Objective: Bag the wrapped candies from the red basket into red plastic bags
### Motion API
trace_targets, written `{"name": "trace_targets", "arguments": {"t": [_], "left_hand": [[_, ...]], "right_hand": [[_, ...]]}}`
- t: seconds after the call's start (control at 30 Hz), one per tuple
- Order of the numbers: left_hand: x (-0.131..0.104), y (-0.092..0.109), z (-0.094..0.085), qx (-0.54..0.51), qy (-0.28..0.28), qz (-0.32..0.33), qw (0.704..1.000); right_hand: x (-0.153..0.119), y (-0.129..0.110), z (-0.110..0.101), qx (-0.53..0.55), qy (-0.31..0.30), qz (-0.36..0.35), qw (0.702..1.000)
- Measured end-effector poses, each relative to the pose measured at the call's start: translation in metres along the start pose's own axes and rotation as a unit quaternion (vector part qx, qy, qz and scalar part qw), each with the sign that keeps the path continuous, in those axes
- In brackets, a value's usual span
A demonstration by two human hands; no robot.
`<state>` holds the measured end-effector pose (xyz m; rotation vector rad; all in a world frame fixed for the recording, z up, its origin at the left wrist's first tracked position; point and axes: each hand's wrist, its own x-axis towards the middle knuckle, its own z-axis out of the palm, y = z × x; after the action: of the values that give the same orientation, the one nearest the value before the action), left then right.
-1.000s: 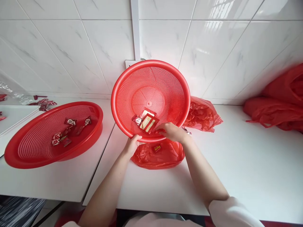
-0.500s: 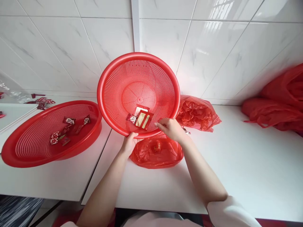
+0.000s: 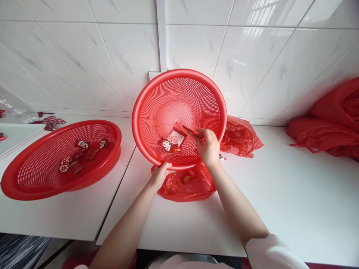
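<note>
A: Near side, lower ctr of frame?
B: Open bag (image 3: 185,195), red, on table (image 3: 280,194), mouth up below the tilted basket (image 3: 179,73); prob. put close for a short reach. Holds yellow-print pkt (image 3: 187,178).
A: L grip (image 3: 161,175)?
B: Closed on basket's low rim, thumb over lip, other fingers mostly hidden. Likely steadying it; tilt turns mouth twd wearer, prob. gathers contents low. Far-side support: can't tell.
A: R grip (image 3: 208,145)?
B: Inside basket, right of ctr. Fingertips pinched tight on flat red pkt (image 3: 190,130), edge only, so most of pkt sticks out.
A: Basket contents?
B: Pale-label pkt (image 3: 177,138), pale-logo pkt (image 3: 165,144), small yellow-letter pkt (image 3: 177,149), bunched twd low side.
A: Farther?
B: Second basket (image 3: 7,179), mid-left, approx. six wrapped pcs (image 3: 83,144). Behind, right of ctr: crumpled bag (image 3: 244,140), contents unclear. Far right: bag heap (image 3: 314,130), ditto.
</note>
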<state>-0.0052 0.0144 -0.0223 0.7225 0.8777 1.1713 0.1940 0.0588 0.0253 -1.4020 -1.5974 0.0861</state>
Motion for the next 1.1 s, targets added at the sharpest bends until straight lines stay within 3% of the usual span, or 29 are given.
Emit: {"name": "trace_targets", "arguments": {"t": [0.1,0.23,0.33,0.43,0.63,0.77,0.93,1.0,1.1], "left_hand": [[-0.002,0.007,0.005,-0.019,-0.025,0.0,1.0],[-0.003,0.007,0.007,-0.022,-0.03,-0.01,0.999],[-0.002,0.003,0.005,-0.022,-0.045,-0.016,0.999],[-0.002,-0.001,0.003,-0.018,-0.049,-0.01,0.999],[0.002,0.002,0.0,-0.015,-0.045,-0.008,0.999],[0.008,0.01,-0.004,-0.014,-0.041,0.027,0.999],[0.013,0.016,-0.008,-0.02,-0.018,0.056,0.998],[0.013,0.018,-0.009,-0.021,-0.019,0.061,0.998],[0.013,0.02,-0.009,-0.019,-0.005,0.051,0.999]], "right_hand": [[0.002,0.005,-0.002,-0.086,-0.042,-0.068,0.993],[-0.003,0.0,0.008,-0.05,-0.17,-0.129,0.976],[-0.011,-0.007,0.018,-0.009,-0.25,-0.133,0.959],[-0.017,-0.006,0.026,0.004,-0.293,-0.112,0.95],[-0.008,0.006,0.023,0.089,-0.304,-0.092,0.944],[0.001,0.005,0.01,0.09,-0.255,0.011,0.963],[0.004,-0.005,-0.007,0.153,-0.277,0.133,0.939],[0.004,-0.01,-0.012,0.144,-0.294,0.139,0.935],[0.003,-0.017,-0.018,0.092,-0.317,0.092,0.939]]}}
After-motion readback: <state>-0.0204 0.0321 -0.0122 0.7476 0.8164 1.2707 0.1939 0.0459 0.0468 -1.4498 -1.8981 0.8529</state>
